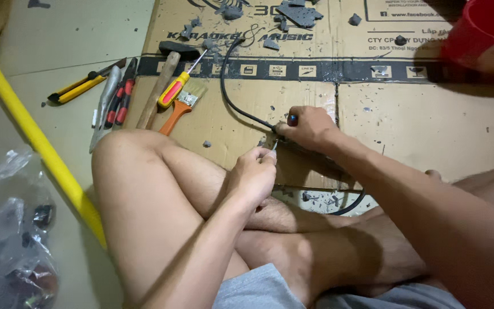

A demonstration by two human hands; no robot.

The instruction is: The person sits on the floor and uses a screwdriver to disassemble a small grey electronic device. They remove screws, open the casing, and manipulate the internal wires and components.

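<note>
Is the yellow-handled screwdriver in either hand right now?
No: the yellow-handled screwdriver lies on the cardboard beside the paintbrush, apart from both hands, which work at the black cable.

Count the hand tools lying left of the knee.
6: utility knife, pliers beside a grey tool, hammer, screwdriver, brush. Others may be hidden.

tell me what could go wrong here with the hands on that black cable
1. The right hand works a small tool at the black cable close to the left hand fingertips; a slip might nick them.
2. The bare knee sits beside the work, also exposed.
3. Grey debris on the cardboard could be knelt on.
</note>
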